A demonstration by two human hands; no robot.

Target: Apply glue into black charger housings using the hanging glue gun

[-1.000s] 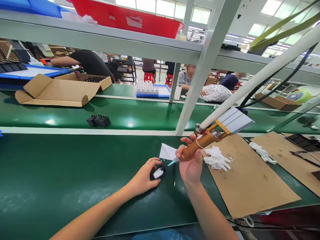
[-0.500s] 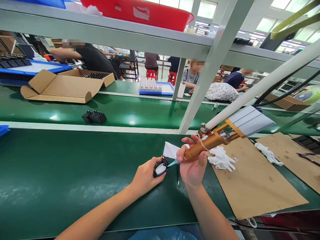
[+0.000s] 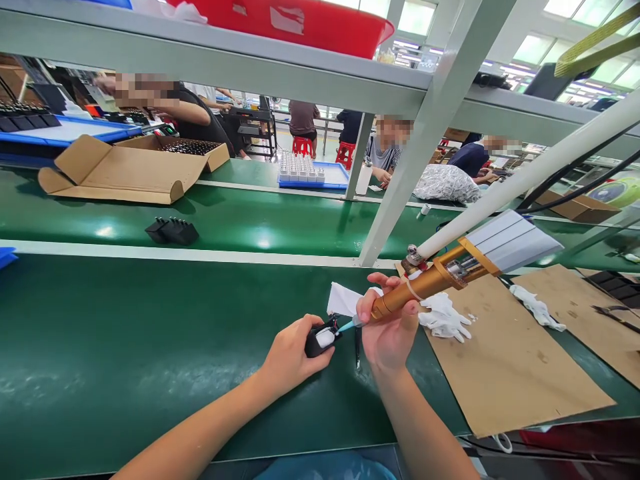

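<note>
My left hand (image 3: pixel 291 355) is closed around a small black part (image 3: pixel 321 339) with a white patch on top, holding it on the green bench (image 3: pixel 125 347). My right hand (image 3: pixel 389 333) grips a gold dispensing gun (image 3: pixel 425 283) that hangs from a white hose (image 3: pixel 530 175). The gun's pale blue nozzle tip (image 3: pixel 345 325) touches the top of the black part. A white paper scrap (image 3: pixel 343 300) lies just behind the two hands.
Brown cardboard sheets (image 3: pixel 505 360) with crumpled white gloves (image 3: pixel 443 317) lie to the right. Black parts (image 3: pixel 173 231) ride the green conveyor (image 3: pixel 250 223) behind a slanted metal post (image 3: pixel 400 180). An open carton (image 3: pixel 125 170) and a blue tray (image 3: pixel 310 175) stand beyond; several people sit opposite.
My left hand has lifted and tilted the black part toward the nozzle, which now touches it. The black parts on the conveyor have drifted left.
</note>
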